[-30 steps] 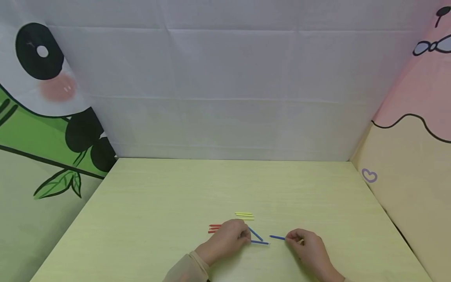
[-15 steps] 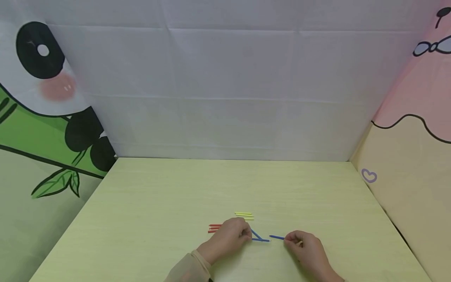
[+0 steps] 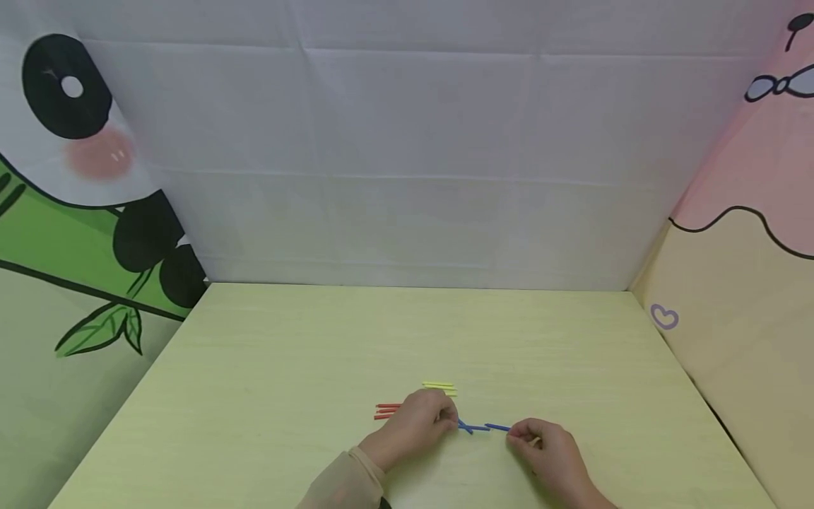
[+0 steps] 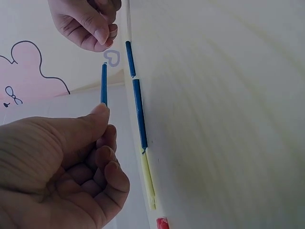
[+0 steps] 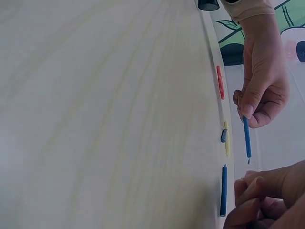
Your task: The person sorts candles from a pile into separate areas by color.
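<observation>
My left hand pinches one end of a thin blue candle between thumb and fingertips and holds it above the table. A second blue candle lies slanted on the table under it, crossing it in the head view. Another blue candle rests on the tabletop by the right hand's fingertips; in the right wrist view that candle is apart from the fingers. My right hand has thumb and fingers curled together, with nothing visible between them. Red candles lie partly hidden behind the left hand.
Several yellow candles lie in a row beyond the left hand. The pale wooden table meets a white cloth wall at its back. Printed cartoon panels stand left and right.
My left hand has shifted slightly right and away from me, carrying its candle over the slanted one. The right hand has edged left while the candle beside it stays in place.
</observation>
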A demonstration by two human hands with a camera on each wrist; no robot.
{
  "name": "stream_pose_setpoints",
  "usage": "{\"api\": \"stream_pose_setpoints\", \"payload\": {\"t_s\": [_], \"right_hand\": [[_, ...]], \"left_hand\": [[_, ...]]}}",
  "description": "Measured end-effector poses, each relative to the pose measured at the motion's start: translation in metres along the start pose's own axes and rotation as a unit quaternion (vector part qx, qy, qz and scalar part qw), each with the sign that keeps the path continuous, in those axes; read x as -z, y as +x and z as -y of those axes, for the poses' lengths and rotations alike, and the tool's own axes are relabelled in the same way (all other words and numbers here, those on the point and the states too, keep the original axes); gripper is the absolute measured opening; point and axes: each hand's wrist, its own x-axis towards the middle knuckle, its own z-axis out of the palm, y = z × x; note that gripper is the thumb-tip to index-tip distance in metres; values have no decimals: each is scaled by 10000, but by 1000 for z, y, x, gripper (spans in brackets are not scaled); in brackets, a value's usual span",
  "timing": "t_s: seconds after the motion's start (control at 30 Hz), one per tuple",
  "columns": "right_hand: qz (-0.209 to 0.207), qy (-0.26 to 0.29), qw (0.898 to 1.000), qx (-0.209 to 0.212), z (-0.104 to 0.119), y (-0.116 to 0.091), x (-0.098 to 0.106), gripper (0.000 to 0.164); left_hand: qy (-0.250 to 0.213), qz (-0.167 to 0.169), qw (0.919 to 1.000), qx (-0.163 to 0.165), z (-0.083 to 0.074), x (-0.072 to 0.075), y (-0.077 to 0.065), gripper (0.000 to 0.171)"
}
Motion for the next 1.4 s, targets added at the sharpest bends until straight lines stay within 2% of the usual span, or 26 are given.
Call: {"api": "stream_pose_setpoints", "payload": {"t_s": [0.47,0.9,1.13,1.4], "right_hand": [[76,97,9999,11,1,-5,-5,4],[232,47,9995,189,-1,-8,-9,4],[476,251,9983,220,1,-13,-11,6],[525,354,9971,429,1,-16,-14,7]], "left_hand": [[-62,-102,9999,-2,0,-3,5,12],[-252,80,9996,128,-5,-5,15,12],[-399,105,9989,202,-7,-6,18,9],[-483,162,9984,226,-9,-8,23,10]]}}
